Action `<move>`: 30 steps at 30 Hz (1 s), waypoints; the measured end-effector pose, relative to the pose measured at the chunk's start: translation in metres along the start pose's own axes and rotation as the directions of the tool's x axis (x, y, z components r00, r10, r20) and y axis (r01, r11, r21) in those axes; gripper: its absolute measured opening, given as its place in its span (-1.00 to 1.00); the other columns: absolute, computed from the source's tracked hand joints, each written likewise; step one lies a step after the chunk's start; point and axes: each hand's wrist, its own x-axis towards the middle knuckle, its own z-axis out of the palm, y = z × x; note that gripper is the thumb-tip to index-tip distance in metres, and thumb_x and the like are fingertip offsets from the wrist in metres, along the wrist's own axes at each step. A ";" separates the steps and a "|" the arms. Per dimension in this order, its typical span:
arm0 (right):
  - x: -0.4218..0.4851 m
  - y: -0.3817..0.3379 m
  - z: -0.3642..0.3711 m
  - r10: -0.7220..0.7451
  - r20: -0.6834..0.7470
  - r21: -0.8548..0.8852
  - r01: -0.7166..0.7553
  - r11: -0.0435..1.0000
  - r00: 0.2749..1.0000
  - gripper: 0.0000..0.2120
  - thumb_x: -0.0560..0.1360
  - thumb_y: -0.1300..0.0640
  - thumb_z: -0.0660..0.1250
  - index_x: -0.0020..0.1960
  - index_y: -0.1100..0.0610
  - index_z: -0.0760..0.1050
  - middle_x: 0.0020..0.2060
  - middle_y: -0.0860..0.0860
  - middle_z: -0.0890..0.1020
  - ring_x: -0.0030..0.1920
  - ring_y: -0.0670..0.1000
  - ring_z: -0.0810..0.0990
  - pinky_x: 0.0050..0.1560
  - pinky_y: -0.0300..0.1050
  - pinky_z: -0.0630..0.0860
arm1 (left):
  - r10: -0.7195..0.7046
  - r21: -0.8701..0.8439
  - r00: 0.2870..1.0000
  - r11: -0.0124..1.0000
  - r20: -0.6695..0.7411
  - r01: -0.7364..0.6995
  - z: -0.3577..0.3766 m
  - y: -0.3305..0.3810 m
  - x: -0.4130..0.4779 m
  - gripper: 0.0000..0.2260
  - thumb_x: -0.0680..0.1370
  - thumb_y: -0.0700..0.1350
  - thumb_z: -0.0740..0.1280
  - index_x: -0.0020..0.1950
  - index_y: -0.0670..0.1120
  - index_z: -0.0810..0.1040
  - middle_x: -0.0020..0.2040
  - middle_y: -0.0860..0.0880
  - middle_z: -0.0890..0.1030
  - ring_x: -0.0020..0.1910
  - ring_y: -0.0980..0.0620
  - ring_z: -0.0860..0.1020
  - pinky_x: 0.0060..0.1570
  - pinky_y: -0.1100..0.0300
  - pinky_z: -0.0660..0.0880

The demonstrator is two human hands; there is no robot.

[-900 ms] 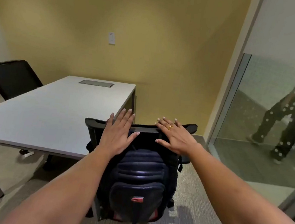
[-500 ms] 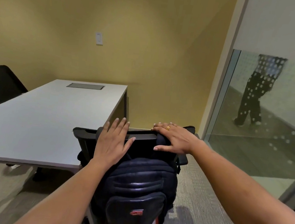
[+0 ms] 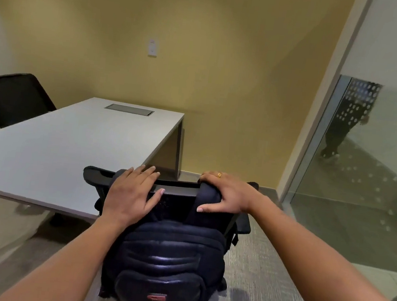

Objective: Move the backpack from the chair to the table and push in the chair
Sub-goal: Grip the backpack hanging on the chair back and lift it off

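A black backpack [image 3: 163, 257] with a small red tag hangs behind the backrest of a black office chair [image 3: 178, 190], its two straps looped over the backrest's top edge. My left hand [image 3: 131, 192] lies flat on the left strap, fingers stretched over the top edge. My right hand [image 3: 227, 193], with a gold ring, curls around the right strap, thumb underneath. The grey table [image 3: 57, 146] stands just beyond the chair to the left. The chair's seat is hidden behind the backpack.
A second black chair [image 3: 13, 97] stands at the table's far left side. A power hatch [image 3: 129, 109] sits in the tabletop's far end. A glass wall [image 3: 359, 205] runs along the right, and a person [image 3: 347, 117] walks behind it. Grey carpet covers the floor.
Both hands slid up from the backrest's face onto the straps at its top edge. My right hand's fingers have curled around the right strap. The view has moved closer.
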 end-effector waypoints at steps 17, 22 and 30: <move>0.014 0.040 -0.015 -0.192 0.259 0.177 0.149 0.973 0.947 -0.26 0.36 -0.27 0.34 0.38 0.06 0.18 0.44 0.03 0.26 0.45 -0.07 0.11 0.39 -0.17 0.07 | -0.080 0.042 0.996 0.996 -0.034 0.081 0.003 -0.006 -0.001 -0.39 0.58 0.17 -0.13 0.10 -0.18 0.60 0.07 -0.15 0.65 0.09 -0.17 0.59 0.10 -0.05 0.49; 0.013 0.039 -0.009 -0.176 0.154 0.179 0.148 0.973 0.972 -0.39 0.32 -0.33 0.31 0.17 0.06 0.30 -0.01 -0.12 0.42 -0.05 -0.16 0.37 -0.05 -0.24 0.27 | -0.082 0.050 0.996 0.995 -0.040 0.084 0.003 -0.004 0.000 -0.39 0.58 0.17 -0.11 0.07 -0.18 0.61 0.04 -0.15 0.66 0.06 -0.16 0.61 0.04 -0.02 0.53; -0.012 0.019 -0.010 -0.205 -0.173 -0.166 0.176 0.970 0.963 -0.42 0.33 -0.37 0.17 -0.21 0.20 0.32 -0.28 0.03 0.39 -0.21 0.01 0.29 -0.24 -0.16 0.18 | -0.057 0.076 0.996 0.995 -0.065 0.062 0.000 -0.004 -0.002 -0.43 0.57 0.15 -0.08 0.02 -0.19 0.61 -0.02 -0.14 0.67 -0.04 -0.13 0.64 -0.04 0.05 0.55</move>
